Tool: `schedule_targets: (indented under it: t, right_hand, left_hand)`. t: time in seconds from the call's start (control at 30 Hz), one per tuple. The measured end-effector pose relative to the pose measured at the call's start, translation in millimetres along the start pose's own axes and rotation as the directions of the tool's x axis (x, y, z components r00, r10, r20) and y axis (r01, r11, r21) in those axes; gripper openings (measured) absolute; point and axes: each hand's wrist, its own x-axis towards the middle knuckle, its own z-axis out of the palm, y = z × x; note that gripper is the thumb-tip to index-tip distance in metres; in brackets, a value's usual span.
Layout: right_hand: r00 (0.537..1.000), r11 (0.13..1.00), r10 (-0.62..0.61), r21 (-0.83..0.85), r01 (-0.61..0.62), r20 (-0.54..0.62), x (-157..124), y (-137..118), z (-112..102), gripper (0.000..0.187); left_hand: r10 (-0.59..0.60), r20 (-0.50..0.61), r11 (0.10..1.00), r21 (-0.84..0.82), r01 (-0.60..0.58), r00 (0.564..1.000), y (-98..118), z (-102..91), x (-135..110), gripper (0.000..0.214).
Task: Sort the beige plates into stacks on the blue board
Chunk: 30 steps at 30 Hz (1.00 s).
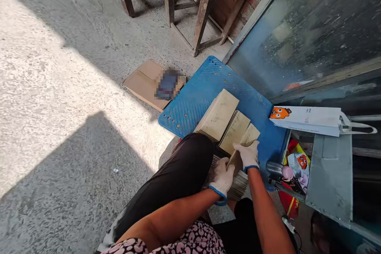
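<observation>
A blue plastic board (196, 87) with small holes lies in front of me. On it stand a larger stack of thin beige panels (222, 109) and a smaller stack of beige panels (235, 131), side by side. My right hand (248, 154), in a white glove with a blue cuff, grips a narrow beige bundle (249, 135) at its near right side. My left hand (222, 177), gloved alike, is closed round the bundle's lower near end. More thin layered edges (236, 186) show below my hands, partly hidden by them. Whether the panels are card or wood I cannot tell.
Flattened cardboard (145, 79) lies left of the board, with a blurred dark item (167, 84) on it. At right, a white paper bag (312, 120) rests by a grey metal ledge (330, 182); a steel flask (275, 168) is below. Wooden stools (205, 12) stand behind.
</observation>
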Motion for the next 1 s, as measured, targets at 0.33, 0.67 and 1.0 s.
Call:
schedule_targets:
  t: [0.33, 0.67, 1.0]
  right_hand:
    - [0.995, 0.983, 0.093, -0.164, -0.085, 0.041, 49.7, -58.1, 29.6, 0.132]
    - [0.989, 0.966, 0.148, -0.214, -0.141, 0.016, 69.4, -67.2, 42.0, 0.138]
    - [0.985, 0.981, 0.168, -0.09, -0.172, -0.047, 57.8, -66.0, 37.9, 0.103]
  left_hand:
    - [-0.086, 0.105, 0.996, -0.015, 0.088, 0.991, 5.4, -4.5, -8.1, 0.047]
    - [-0.115, 0.13, 0.991, -0.047, 0.122, 0.985, 2.0, -3.3, -6.9, 0.046]
    - [-0.115, 0.109, 0.992, -0.046, 0.121, 0.987, 1.2, -1.9, -3.4, 0.045]
